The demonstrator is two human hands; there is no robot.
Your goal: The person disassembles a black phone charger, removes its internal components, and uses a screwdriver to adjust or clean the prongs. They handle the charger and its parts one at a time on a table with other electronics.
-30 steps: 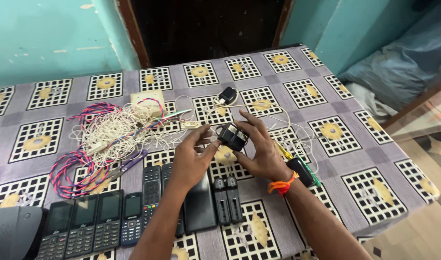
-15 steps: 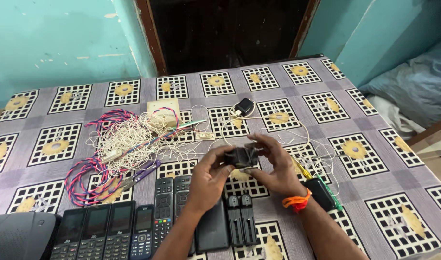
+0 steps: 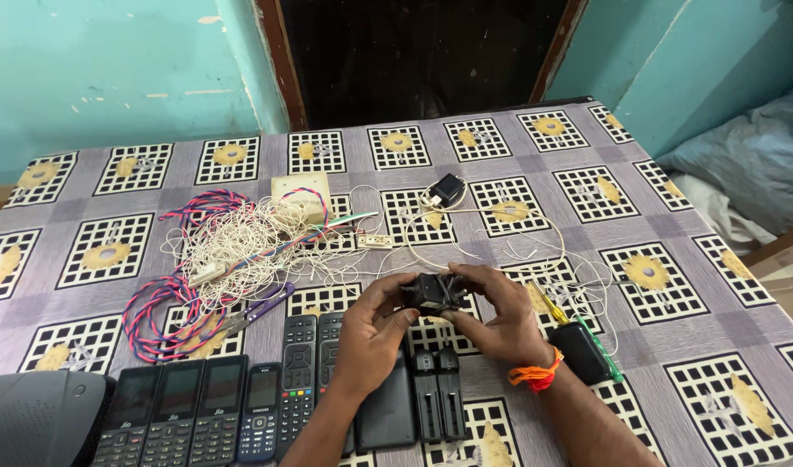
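Observation:
Both hands hold one small black box-shaped charger [image 3: 431,291] above the patterned tablecloth [image 3: 587,173]. My left hand [image 3: 372,333] grips its left side with thumb and fingers. My right hand [image 3: 493,316] wraps its right side; an orange thread band sits on that wrist. Thin white wires run from around the charger across the cloth. Directly below my hands lie a black rectangular pack [image 3: 386,413] and two narrow black battery blocks [image 3: 438,405].
A tangle of white cord and red-blue twisted wire [image 3: 215,251] lies at the left with a beige switch box [image 3: 299,188]. Several keypad phones [image 3: 189,413] and two remotes [image 3: 299,367] line the near edge. Another black adapter [image 3: 446,188], a screwdriver [image 3: 578,329] and a dark speaker [image 3: 37,424] are nearby.
My hands have brought the black charger lower and closer together, level in front of me. The view has tilted so the table sits lower in frame.

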